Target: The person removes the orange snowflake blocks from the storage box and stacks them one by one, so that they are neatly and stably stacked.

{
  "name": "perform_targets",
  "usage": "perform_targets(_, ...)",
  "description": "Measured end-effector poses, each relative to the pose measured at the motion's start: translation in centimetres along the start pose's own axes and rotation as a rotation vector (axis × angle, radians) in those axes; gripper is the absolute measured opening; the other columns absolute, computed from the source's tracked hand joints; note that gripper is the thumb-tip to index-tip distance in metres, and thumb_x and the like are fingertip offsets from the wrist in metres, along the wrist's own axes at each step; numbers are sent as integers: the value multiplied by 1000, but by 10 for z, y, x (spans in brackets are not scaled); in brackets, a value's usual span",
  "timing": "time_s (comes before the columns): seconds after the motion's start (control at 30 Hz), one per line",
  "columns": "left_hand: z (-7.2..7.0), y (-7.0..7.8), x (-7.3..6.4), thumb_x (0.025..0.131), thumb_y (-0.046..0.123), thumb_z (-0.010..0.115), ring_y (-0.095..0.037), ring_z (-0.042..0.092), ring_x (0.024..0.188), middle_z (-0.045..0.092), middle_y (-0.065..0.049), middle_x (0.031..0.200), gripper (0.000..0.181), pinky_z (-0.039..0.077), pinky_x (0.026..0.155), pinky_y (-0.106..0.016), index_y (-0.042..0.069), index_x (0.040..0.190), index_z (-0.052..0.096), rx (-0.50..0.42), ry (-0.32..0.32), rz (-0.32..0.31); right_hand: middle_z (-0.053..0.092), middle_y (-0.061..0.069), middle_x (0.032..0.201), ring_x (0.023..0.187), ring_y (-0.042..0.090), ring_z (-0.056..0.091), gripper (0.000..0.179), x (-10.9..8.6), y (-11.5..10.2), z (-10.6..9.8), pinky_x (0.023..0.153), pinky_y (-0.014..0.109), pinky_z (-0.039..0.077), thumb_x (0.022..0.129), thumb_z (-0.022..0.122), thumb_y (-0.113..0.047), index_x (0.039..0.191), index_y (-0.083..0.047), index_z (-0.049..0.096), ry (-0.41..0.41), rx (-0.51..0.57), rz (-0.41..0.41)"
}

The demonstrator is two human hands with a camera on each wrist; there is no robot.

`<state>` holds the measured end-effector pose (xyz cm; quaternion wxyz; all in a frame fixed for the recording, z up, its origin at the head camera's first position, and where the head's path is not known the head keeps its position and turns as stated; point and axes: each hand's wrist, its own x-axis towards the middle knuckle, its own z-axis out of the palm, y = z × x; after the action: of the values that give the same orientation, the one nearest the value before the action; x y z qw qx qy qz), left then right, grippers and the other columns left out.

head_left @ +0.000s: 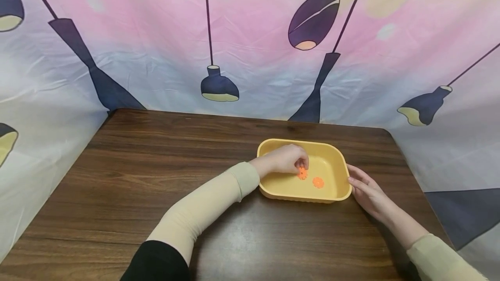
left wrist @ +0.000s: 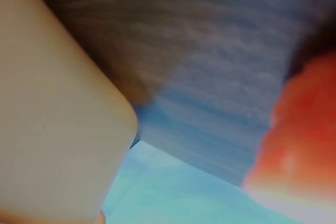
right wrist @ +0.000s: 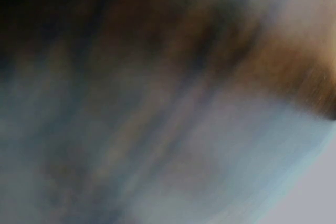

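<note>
In the head view my left hand [head_left: 287, 158] reaches down into a yellow plastic basin [head_left: 332, 156]. Its curled fingertips pinch a small orange flower-shaped piece [head_left: 302, 174] with a notched edge. A second orange flower-shaped piece [head_left: 318, 182] lies flat on the basin floor, a little to the right and nearer me. Outside the basin, my right hand [head_left: 369, 192] rests against its right end, fingers fairly straight and thumb tip at the rim. Both wrist views are blurred and show neither piece clearly.
The basin stands on a dark wood-grain table [head_left: 156, 155], toward its right side. Behind the table's far edge hangs a cloth backdrop [head_left: 258, 21] printed with dark lamps. My left forearm in its pale sleeve [head_left: 203, 203] crosses over the table.
</note>
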<state>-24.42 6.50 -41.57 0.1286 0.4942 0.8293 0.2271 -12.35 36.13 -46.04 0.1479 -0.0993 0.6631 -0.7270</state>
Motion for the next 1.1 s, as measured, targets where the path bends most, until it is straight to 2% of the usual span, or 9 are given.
perform_targets(0.3,-9,7,-10,93,3,77,-11,66,88,77,-4,98,9,49,80,-14,8,99,79,-2,-4,5,55,-22,145,129,-7,59,41,0,1,0,105,9,47,113,40,-6,142,-30,55,-2,12,-14)
perform_targets(0.53,-26,9,-23,94,0,75,-16,68,90,77,-8,99,8,52,86,-18,6,99,78,-91,-21,-15,56,-21,143,128,-8,59,40,0,-1,0,104,9,47,113,40,-6,142,-30,54,3,14,-6)
perform_targets(0.7,-40,8,-31,93,4,80,-14,71,88,80,-5,98,6,53,84,-16,7,98,80,-61,-10,-1,57,-21,142,126,-7,60,39,0,-1,-1,103,10,48,113,41,-6,140,-31,54,11,16,0)
perform_targets(0.93,-61,8,-50,94,5,80,-14,71,87,80,-6,97,5,55,80,-16,7,99,80,-82,-17,-9,58,-21,141,126,-7,60,39,0,0,-1,103,9,48,113,41,-6,140,-30,54,11,17,-8)
perform_targets(1.1,-74,2,-69,92,4,80,-10,71,83,80,-5,93,4,57,79,-17,7,96,81,-95,-9,-21,57,-21,142,127,-8,60,39,0,0,-1,104,9,47,113,41,-6,140,-31,54,7,16,-10)
